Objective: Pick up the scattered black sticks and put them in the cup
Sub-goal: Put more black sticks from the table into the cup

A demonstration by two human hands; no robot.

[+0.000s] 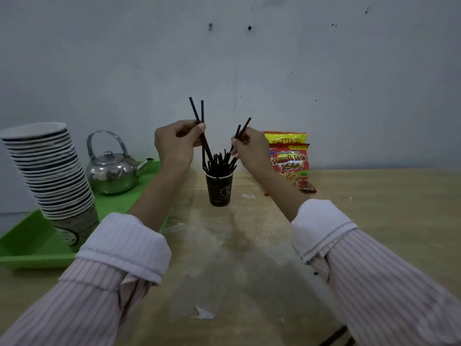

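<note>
Two hands [174, 146] [249, 149], one kettle [112, 172], two bags [290, 166]

Printed on the red snack bag [290, 168]: "French Fries" over "2000", with small "Kentang" above it. On the yellow bag [284, 137] behind: red lettering, too blurred to read. On the cup [219, 189]: pale logo, illegible.

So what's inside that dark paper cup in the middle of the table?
Many black sticks stand in the cup, tops above its rim. The left hand and right hand each pinch two more over it. Its wall hides the lower ends and bottom.
</note>
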